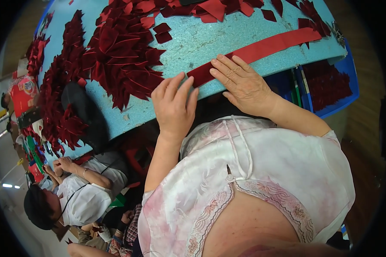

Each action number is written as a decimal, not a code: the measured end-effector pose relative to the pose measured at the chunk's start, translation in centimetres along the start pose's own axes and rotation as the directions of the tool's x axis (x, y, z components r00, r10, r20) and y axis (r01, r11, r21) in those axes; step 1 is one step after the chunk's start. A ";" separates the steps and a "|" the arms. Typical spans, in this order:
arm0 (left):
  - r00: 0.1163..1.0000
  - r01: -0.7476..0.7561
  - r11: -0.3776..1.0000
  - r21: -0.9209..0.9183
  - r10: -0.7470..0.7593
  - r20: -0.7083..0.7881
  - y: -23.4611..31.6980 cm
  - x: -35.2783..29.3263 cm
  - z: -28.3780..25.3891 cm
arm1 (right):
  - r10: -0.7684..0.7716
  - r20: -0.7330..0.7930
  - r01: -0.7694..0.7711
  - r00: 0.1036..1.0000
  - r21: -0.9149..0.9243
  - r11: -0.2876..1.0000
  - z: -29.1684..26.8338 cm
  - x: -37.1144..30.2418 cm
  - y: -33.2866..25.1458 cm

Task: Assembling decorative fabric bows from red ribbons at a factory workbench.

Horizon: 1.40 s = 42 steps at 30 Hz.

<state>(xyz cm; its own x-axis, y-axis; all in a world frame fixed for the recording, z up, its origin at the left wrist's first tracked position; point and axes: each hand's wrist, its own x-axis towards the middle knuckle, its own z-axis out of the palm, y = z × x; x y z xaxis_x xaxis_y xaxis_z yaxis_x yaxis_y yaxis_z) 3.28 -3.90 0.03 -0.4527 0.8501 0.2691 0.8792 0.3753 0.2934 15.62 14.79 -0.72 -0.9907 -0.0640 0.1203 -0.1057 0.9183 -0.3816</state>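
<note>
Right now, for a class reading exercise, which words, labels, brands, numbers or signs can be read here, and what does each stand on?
Red package at the far left: pale print, too small and blurred to quote.
Red strip by the right hand: no lettering visible.
White-and-pink blouse: a decorative neckline pattern, no words.
So there is no text that I can quote.
</note>
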 end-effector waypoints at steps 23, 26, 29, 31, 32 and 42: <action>0.804 0.589 0.751 -0.298 -0.511 0.304 1.6 4.8 -1.0 | 0.038 -0.108 -0.014 0.993 0.214 0.977 -0.8 0.5 0.7; 0.914 0.405 0.834 -0.375 -0.377 0.148 1.8 4.3 -1.1 | 0.073 -0.226 -0.003 0.971 0.297 0.955 -1.4 1.8 1.4; 0.951 0.306 0.878 -0.368 -0.299 0.078 2.3 4.2 -1.8 | -0.099 -0.243 0.179 0.965 0.333 0.926 -1.5 4.7 3.0; 0.964 0.258 0.897 -0.358 -0.262 0.040 2.2 3.9 -2.2 | -0.143 -0.185 0.201 0.972 0.352 0.914 -1.6 5.8 4.1; 0.970 0.232 0.911 -0.341 -0.241 0.016 2.1 3.7 -2.4 | -0.188 -0.126 0.222 0.974 0.367 0.903 -1.7 6.3 4.5; 0.960 0.274 0.867 -0.417 -0.273 0.063 0.8 3.0 -2.7 | -0.189 -0.115 0.221 0.975 0.456 0.862 -2.5 6.1 4.2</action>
<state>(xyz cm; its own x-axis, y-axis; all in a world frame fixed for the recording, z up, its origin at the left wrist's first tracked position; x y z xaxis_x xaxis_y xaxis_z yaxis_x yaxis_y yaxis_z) 2.22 -2.04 3.52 -0.6655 0.7366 0.1207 0.5763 0.4042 0.7103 9.30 19.21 0.71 -0.9362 -0.1909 0.2951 -0.3492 0.5995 -0.7202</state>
